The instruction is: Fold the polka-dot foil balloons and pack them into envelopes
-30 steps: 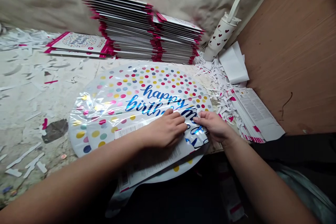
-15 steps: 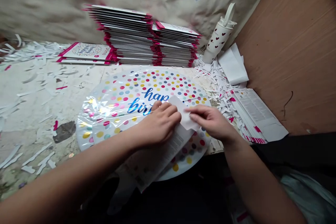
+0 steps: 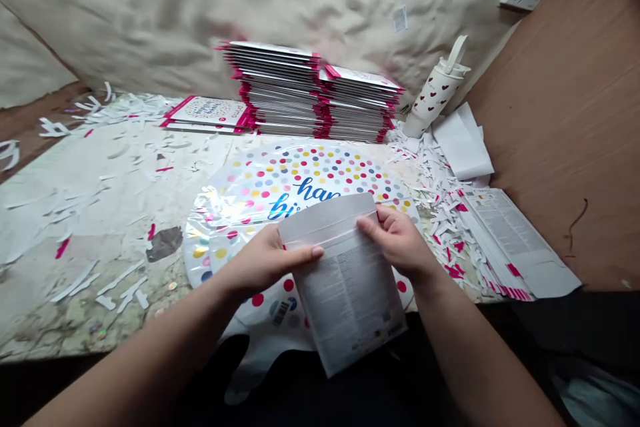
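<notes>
A flat paper envelope (image 3: 350, 300) with small grey print hangs tilted above the table's front edge, its plain flap at the top. My left hand (image 3: 273, 257) grips its left edge near the flap, thumb across the front. At the upper right edge, my right hand (image 3: 397, 237) pinches it, thumb in front and fingers mostly behind. Beneath lies a flat foil balloon (image 3: 250, 180) with coloured dots and blue lettering, partly covered by the envelope and hands. Its tail hangs over the table edge.
Two piles of pink-edged envelopes (image 3: 283, 93) stand by the wall, with a few more (image 3: 205, 112) lying left of them. A white tumbler with hearts (image 3: 434, 97) leans at the back right. Paper strips (image 3: 425, 180) litter the table. Printed envelopes (image 3: 515, 240) lie fanned at right.
The envelope has turned more upright, with its printed side facing me. My left hand has shifted from over its top to its left edge; the right hand now holds the right edge. The view has shifted.
</notes>
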Motion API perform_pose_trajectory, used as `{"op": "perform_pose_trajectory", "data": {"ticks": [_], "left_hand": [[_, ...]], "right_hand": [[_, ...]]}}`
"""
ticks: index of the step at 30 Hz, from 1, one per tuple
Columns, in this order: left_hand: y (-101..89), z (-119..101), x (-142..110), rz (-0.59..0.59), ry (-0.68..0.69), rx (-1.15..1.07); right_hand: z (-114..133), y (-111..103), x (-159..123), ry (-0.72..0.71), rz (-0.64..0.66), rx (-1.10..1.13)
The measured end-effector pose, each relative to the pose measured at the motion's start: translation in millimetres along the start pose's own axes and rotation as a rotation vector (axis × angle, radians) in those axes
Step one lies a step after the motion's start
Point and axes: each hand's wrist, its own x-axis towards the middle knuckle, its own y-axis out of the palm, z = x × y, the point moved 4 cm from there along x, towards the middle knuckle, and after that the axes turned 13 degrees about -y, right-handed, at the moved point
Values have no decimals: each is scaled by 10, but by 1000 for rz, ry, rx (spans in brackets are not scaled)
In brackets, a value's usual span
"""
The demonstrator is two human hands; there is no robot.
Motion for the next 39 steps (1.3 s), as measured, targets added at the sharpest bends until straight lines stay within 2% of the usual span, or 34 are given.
{"op": "perform_pose_trajectory", "data": {"ticks": [2, 3, 4, 6, 8, 12, 17, 21, 24, 28, 31, 33, 35, 37, 39], "left_hand": [[12, 180, -15, -55, -130, -145], [28, 253, -31, -89, -169, -204], [51, 309, -49, -109, -193, -249], [97, 378, -89, -129, -209, -288], [120, 411, -129, -167, -217, -271], [159, 418, -182, -169, -208, -228], [205, 355, -227, -186, -99, -174], [239, 352, -245, -196, -128, -159], [250, 345, -249, -208, -148, -131], [275, 273, -254, -197, -91, -126], [285, 242, -261, -195, -67, -118], [271, 259, -266, -184, -82, -118], [227, 296, -273, -182, -109, -118], [163, 329, -276, -198, -123, -124], [114, 337, -269, -216, -115, -147]], "right_hand": [[53, -17, 25, -109, -165, -392], [105, 30, 16, -203, -194, -539], [156, 117, -3, -308, -154, -627], [227, 349, -73, -484, 68, -662], [265, 522, -160, -564, 235, -666], [284, 645, -240, -594, 299, -751], [279, 692, -237, -619, 348, -860], [263, 594, -189, -508, 337, -737], [303, 552, -196, -480, 403, -706], [437, 698, -274, -602, 477, -993], [421, 782, -285, -677, 489, -1127], [304, 607, -207, -633, 380, -1185], [140, 192, -87, -477, 164, -1280], [14, -310, -6, -257, -65, -1366], [-9, -627, -3, -111, -173, -1323]]}}
